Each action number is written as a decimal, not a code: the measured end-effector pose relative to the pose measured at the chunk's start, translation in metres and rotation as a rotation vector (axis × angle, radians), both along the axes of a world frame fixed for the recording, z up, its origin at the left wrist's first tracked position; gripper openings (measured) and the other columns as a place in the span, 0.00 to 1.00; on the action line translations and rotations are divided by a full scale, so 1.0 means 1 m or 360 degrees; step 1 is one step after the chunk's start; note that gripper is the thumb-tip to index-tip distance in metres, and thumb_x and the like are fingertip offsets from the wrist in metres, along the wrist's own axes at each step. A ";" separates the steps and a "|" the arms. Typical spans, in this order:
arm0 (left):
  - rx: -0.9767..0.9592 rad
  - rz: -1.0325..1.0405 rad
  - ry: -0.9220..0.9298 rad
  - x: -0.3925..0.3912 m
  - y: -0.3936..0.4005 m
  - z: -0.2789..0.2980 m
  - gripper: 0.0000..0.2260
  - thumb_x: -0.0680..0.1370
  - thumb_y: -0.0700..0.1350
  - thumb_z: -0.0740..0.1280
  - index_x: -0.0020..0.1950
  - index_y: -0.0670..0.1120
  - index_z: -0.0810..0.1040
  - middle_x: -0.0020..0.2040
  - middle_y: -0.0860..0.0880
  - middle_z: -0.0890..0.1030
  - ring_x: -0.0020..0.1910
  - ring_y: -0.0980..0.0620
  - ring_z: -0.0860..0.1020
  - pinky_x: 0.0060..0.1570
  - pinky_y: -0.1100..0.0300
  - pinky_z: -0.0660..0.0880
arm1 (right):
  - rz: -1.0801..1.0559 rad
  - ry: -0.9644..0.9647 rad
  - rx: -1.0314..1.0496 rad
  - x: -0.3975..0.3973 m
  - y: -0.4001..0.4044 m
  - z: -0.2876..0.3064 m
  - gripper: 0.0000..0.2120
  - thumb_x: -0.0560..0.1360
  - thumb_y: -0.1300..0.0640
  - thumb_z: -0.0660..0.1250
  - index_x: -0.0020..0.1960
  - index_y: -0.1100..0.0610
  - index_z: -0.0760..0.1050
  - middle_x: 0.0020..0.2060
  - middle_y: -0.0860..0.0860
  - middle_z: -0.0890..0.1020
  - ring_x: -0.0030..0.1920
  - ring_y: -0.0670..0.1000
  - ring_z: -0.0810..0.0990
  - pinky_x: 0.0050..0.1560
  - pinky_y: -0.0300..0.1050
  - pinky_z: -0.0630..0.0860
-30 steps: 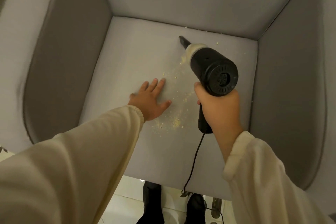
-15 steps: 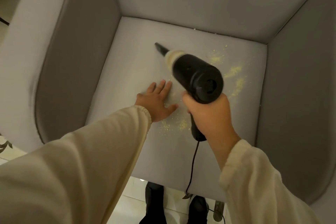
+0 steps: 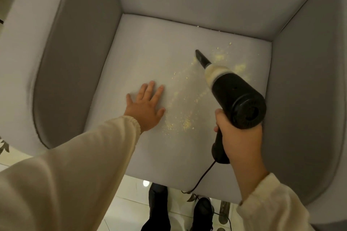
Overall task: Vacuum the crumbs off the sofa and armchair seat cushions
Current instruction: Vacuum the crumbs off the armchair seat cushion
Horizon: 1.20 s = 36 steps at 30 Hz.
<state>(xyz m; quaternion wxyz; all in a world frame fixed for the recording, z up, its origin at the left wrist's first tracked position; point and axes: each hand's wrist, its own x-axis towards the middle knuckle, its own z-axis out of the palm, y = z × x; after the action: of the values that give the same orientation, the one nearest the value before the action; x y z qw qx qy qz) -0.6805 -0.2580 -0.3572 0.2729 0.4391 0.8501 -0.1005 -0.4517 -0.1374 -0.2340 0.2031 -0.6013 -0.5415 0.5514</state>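
Armchair seat cushion [image 3: 142,58], pale grey, serves as the landmark. Step in hand: vacuuming the crumbs off this cushion, mid-pass.

Right hand [image 3: 240,137] wraps the grip of a black handheld vacuum [image 3: 236,95], fingers curled round it. Its narrow nozzle [image 3: 201,59] points toward the cushion's back right quarter; whether the tip actually touches the fabric I can't tell from this angle. The clear section behind the nozzle looks packed with yellowish grit. Cord [image 3: 204,176] trails off the cushion's front edge toward the tiled floor [image 3: 127,212].

Left hand [image 3: 145,103] lies flat on the cushion's middle, fingers spread and straight, holding nothing, apparently steadying the fabric.

Crumbs [image 3: 184,103]: a yellow scatter runs from just right of the flat hand back toward the nozzle, a denser patch toward the front, more under and past the vacuum near the cushion's right edge, a few specks along the back seam.

Judgement: plenty left. Next move likely calls for drawing the nozzle down through the central trail, then the right-edge patches.
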 end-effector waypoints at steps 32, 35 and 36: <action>-0.0271 0.0093 -0.0112 0.003 -0.015 -0.005 0.42 0.77 0.76 0.49 0.81 0.61 0.29 0.82 0.52 0.28 0.82 0.46 0.33 0.79 0.33 0.46 | 0.0243 -0.0047 -0.0076 0.038 -0.069 -0.016 0.12 0.72 0.56 0.81 0.46 0.45 0.79 0.37 0.50 0.85 0.39 0.54 0.84 0.43 0.52 0.84; -0.0268 0.0102 -0.0114 0.003 -0.015 -0.003 0.43 0.77 0.76 0.49 0.81 0.61 0.29 0.82 0.52 0.29 0.82 0.47 0.33 0.79 0.33 0.46 | 0.0223 -0.0037 0.0003 0.039 -0.067 -0.017 0.13 0.72 0.57 0.81 0.45 0.44 0.78 0.35 0.47 0.84 0.38 0.52 0.84 0.42 0.50 0.85; -0.0270 0.0106 -0.0123 0.003 -0.015 -0.002 0.43 0.77 0.76 0.50 0.81 0.61 0.29 0.82 0.53 0.29 0.82 0.47 0.33 0.79 0.33 0.46 | 0.0204 -0.0010 0.0019 0.037 -0.064 -0.016 0.13 0.72 0.58 0.81 0.45 0.44 0.78 0.35 0.46 0.84 0.37 0.48 0.84 0.40 0.44 0.84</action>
<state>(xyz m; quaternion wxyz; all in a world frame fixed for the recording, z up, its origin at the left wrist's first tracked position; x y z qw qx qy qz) -0.6773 -0.2727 -0.3589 0.3448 0.3895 0.8415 -0.1459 -0.4148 -0.2013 -0.2503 0.1693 -0.5660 -0.5827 0.5582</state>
